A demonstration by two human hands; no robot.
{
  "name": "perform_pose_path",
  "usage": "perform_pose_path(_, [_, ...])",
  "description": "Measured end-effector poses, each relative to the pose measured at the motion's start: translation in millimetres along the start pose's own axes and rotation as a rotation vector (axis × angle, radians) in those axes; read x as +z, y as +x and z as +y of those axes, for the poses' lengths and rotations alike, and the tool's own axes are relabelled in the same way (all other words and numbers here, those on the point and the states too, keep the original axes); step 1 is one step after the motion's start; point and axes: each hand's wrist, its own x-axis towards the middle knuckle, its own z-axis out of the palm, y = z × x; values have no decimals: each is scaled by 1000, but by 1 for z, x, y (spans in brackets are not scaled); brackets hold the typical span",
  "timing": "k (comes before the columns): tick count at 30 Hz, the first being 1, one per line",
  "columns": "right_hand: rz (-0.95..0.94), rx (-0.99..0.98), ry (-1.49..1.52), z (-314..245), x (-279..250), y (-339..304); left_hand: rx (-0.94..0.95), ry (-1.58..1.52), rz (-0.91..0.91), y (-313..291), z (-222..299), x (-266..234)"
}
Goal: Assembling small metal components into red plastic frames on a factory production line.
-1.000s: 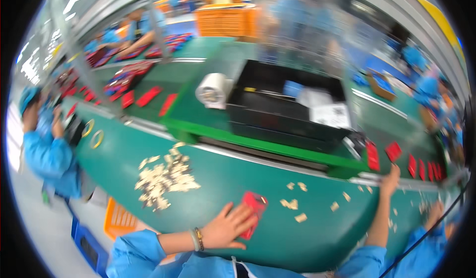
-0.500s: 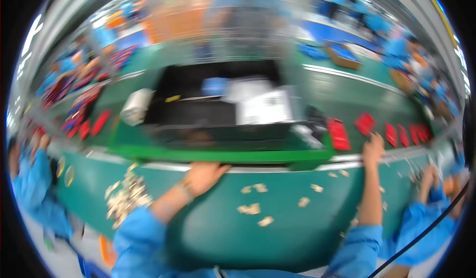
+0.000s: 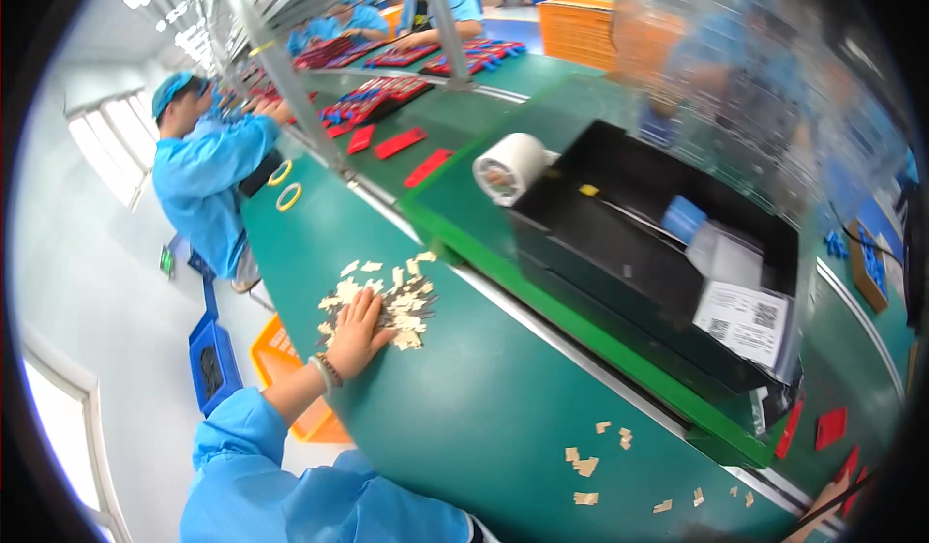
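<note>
My left hand (image 3: 356, 338) lies with its fingers spread on a heap of small cream-coloured pieces (image 3: 411, 303) on the green table (image 3: 445, 398). Some dark, thin bits show among them. At the lower right rim, part of my right hand (image 3: 830, 497) reaches past the table's metal edge, close to a red flat piece (image 3: 848, 466). Its fingers are blurred and partly hidden by a dark cable. Several cream pieces (image 3: 584, 467) lie scattered on the table between my two hands.
A black bin (image 3: 600, 277) holding a labelled bag (image 3: 743, 320) stands on a green-framed ledge, beside a white roll (image 3: 510, 167). Red pieces (image 3: 401, 143) lie on the belt. A co-worker (image 3: 208, 185) stands at left, near two yellow rings (image 3: 288, 196). An orange crate (image 3: 276, 349) sits below the table.
The view has swung left. My left hand has moved from the green ledge's edge to the cream heap. My right hand now shows only at the lower right rim.
</note>
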Motion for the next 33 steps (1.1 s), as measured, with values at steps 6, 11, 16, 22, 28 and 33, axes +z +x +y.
perform_pose_path(6, [67, -93, 45, 9, -47, -58, 230, -101, 313, 18, 8, -10])
perform_pose_path(11, [327, -292, 320, -133, -171, -176, 344, -81, 249, 36, 18, -12])
perform_pose_path(16, [-537, -743, -20, -337, -311, -348, 378, -265, 305, 49, 2, -12])
perform_pose_path(22, [-448, -1443, 787, -442, -308, -431, 315, -436, 324, 58, -61, -17])
perform_pose_path(28, [-382, -1137, 515, -486, -256, -400, 73, -13, 126, 15, -110, 11])
perform_pose_path(33, [-302, -861, 281, -439, -224, -359, 426, -166, 103, 60, -63, 1])
